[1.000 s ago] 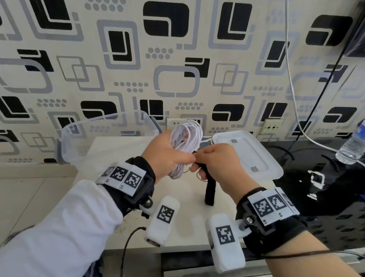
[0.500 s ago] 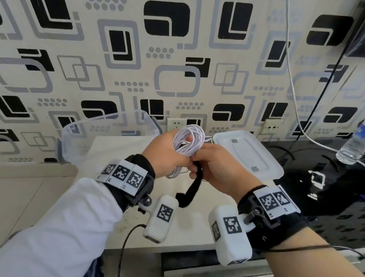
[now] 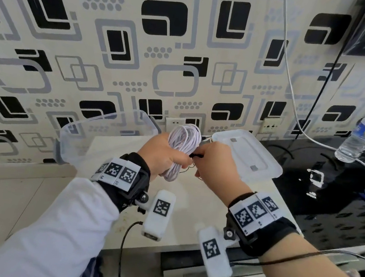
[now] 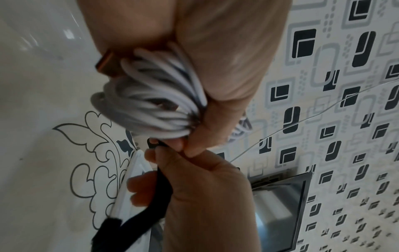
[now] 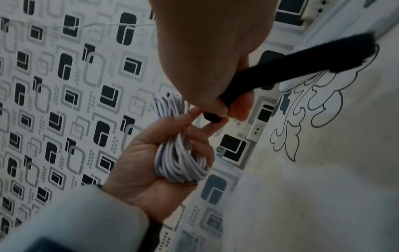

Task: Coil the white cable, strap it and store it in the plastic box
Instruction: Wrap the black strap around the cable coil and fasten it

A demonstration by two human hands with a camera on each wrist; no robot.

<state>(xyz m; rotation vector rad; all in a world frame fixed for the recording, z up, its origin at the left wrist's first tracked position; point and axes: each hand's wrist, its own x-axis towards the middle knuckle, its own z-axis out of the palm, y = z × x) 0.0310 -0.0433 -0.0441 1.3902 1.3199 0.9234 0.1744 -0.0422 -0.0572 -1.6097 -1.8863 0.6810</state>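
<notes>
My left hand (image 3: 165, 157) grips the coiled white cable (image 3: 182, 145) upright above the white table (image 3: 110, 152); its fingers wrap the coil's middle (image 5: 183, 160). My right hand (image 3: 215, 163) pinches a black strap (image 5: 280, 68) against the coil's right side. Only the strap's tip (image 3: 196, 155) shows in the head view. In the left wrist view the strap (image 4: 159, 192) runs under my right palm and hangs free. The clear plastic box (image 3: 99, 137) stands open behind my left hand, its lid (image 3: 246, 155) behind my right.
A water bottle (image 3: 361, 137) stands at the far right on a glossy black counter (image 3: 330, 202). A white cord (image 3: 294, 83) and a black cord hang down the patterned wall. A wall socket (image 3: 174, 123) sits behind the coil.
The strap hung down below my hands a second ago; now my right hand has drawn it up under its palm against the coil. Both hands rose slightly.
</notes>
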